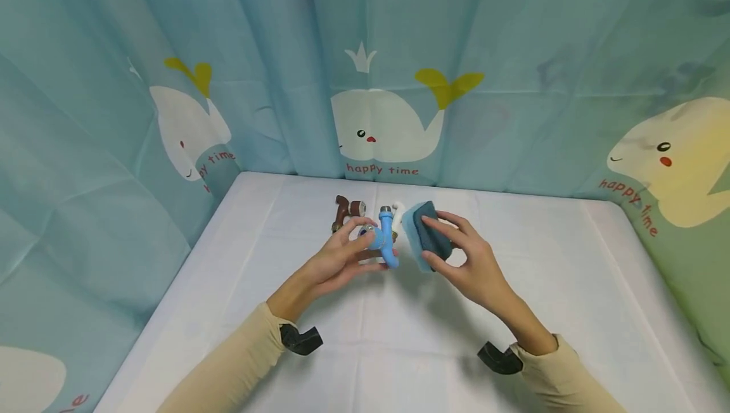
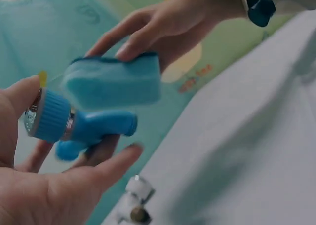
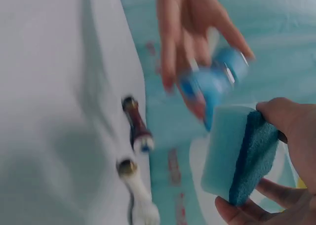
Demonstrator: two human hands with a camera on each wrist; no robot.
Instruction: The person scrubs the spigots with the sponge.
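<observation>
A light-blue faucet (image 1: 386, 235) with a ribbed round knob and a metal threaded end is pinched between the thumb and fingers of my left hand (image 1: 342, 254), above the table. My right hand (image 1: 470, 264) grips a sponge (image 3: 224, 151) by its dark scouring side, thumb and fingers at its edges. The sponge's pale foam side faces the faucet, and in the left wrist view the sponge (image 2: 113, 82) appears just over the faucet (image 2: 98, 124). Behind the left hand, a brown faucet (image 1: 342, 211) and a white faucet (image 1: 397, 213) lie on the table, partly hidden.
The white-covered table (image 1: 353, 349) spreads beneath both hands. A blue-green curtain (image 1: 274, 83) printed with whales surrounds its back and sides. Black bands (image 1: 300, 339) sit at the sleeve cuffs.
</observation>
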